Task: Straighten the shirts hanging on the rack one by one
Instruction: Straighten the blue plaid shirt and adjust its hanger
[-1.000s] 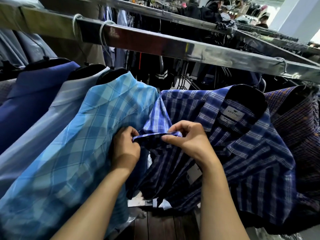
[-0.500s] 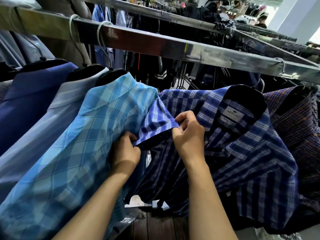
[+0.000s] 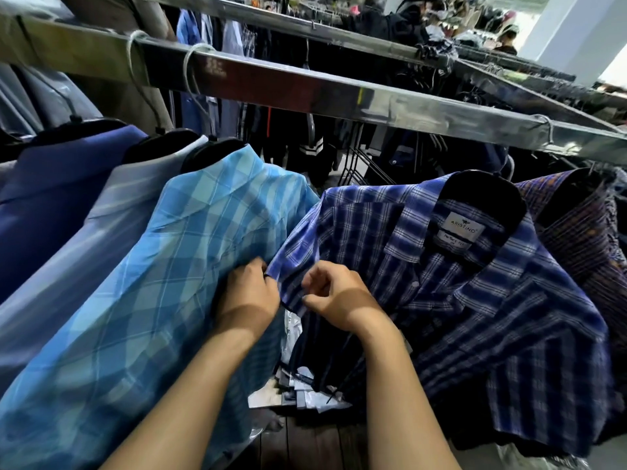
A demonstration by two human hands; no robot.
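A dark blue plaid shirt (image 3: 475, 293) with a white neck label hangs from the metal rail (image 3: 373, 103) at centre right. Its short left sleeve (image 3: 298, 252) lies spread out toward me. My left hand (image 3: 247, 293) grips the sleeve's hem at its left corner. My right hand (image 3: 336, 296) pinches the same hem a little to the right, fingers curled. A light blue checked shirt (image 3: 163, 283) hangs just left of it, touching my left hand.
Left of the checked shirt hang a pale grey-blue shirt (image 3: 101, 225) and a solid blue one (image 3: 44, 205). A purple-orange plaid shirt (image 3: 583, 239) hangs at far right. More rails of clothes stand behind. Wooden floor (image 3: 305, 446) with loose paper tags lies below.
The sleeve was folded up between my hands; now it is unfolded and pulled flat. My right hand has come down to the hem, and my left hand has moved up to the hem's corner.
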